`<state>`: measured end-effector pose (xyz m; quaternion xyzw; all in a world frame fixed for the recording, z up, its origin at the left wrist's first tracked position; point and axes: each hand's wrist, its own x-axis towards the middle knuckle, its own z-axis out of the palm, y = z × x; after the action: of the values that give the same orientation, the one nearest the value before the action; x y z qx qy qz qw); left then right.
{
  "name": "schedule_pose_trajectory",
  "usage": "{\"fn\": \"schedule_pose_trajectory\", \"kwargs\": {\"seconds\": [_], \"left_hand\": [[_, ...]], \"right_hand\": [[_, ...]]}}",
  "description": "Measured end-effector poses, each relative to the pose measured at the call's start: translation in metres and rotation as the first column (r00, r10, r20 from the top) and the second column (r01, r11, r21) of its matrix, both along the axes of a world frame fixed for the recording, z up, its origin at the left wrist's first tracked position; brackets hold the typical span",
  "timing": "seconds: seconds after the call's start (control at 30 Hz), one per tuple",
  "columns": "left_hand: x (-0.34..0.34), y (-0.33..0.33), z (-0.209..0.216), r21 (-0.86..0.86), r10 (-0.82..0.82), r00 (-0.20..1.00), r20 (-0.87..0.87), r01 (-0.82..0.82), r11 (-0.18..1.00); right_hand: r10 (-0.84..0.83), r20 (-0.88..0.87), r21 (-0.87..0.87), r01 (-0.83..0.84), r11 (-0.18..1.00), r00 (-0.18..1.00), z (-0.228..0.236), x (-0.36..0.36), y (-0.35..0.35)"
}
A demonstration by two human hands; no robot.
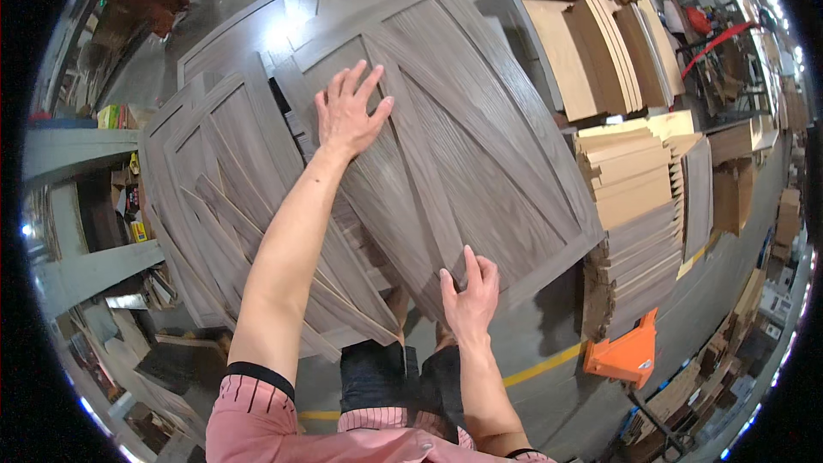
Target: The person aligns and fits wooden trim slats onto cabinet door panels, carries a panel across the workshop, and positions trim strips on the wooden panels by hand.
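Note:
A grey-brown wood-grain door panel (506,180) with a raised frame and diagonal slats lies face up in front of me. My left hand (347,116) rests on its upper left part, fingers spread and nothing held. Close to the panel's near edge, my right hand (470,296) touches the surface with thumb and forefinger stretched apart; its other fingers are partly bent. To the left is a second panel (249,107) of the same finish, with several thin wooden strips (227,210) lying loose across it. A dark gap separates the two panels.
Stacked cardboard (630,171) and grey wood-grain pieces (639,244) stand on the right, beside an orange pallet jack (624,353). A grey shelf (81,150) with small boxes stands at left. Far right is a brown carton pile (600,51). A yellow line (540,366) crosses the floor.

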<state>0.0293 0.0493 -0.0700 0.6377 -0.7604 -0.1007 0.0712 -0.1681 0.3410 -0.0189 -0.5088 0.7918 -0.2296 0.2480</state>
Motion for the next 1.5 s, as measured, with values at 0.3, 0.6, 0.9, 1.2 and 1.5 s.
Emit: {"fn": "schedule_pose_trajectory", "kwargs": {"seconds": [0.3, 0.6, 0.9, 1.2, 1.5], "left_hand": [[-0.004, -0.016, -0.020, -0.143, -0.016, 0.987, 0.163, 0.040, 0.989], [-0.013, -0.012, -0.021, -0.112, -0.050, 0.991, 0.124, 0.064, 0.992], [-0.017, -0.009, -0.021, -0.154, -0.073, 0.992, 0.107, 0.089, 0.984], [0.002, -0.022, -0.024, -0.264, -0.181, 0.972, 0.149, 0.215, 0.940], [-0.007, -0.010, -0.005, -0.106, -0.024, 0.995, 0.097, 0.035, 0.994]], "right_hand": [[-0.038, -0.142, -0.152, 0.016, 0.988, 0.989, -0.023, 0.007, -0.010], [-0.048, -0.089, -0.207, 0.028, 0.978, 0.995, -0.042, 0.004, 0.005], [-0.051, -0.042, -0.212, 0.041, 0.976, 0.998, -0.046, 0.001, 0.015], [-0.022, -0.090, -0.181, 0.005, 0.984, 0.996, -0.037, 0.009, 0.006], [0.062, -0.181, -0.170, -0.093, 0.981, 0.982, -0.039, 0.018, 0.014]]}}
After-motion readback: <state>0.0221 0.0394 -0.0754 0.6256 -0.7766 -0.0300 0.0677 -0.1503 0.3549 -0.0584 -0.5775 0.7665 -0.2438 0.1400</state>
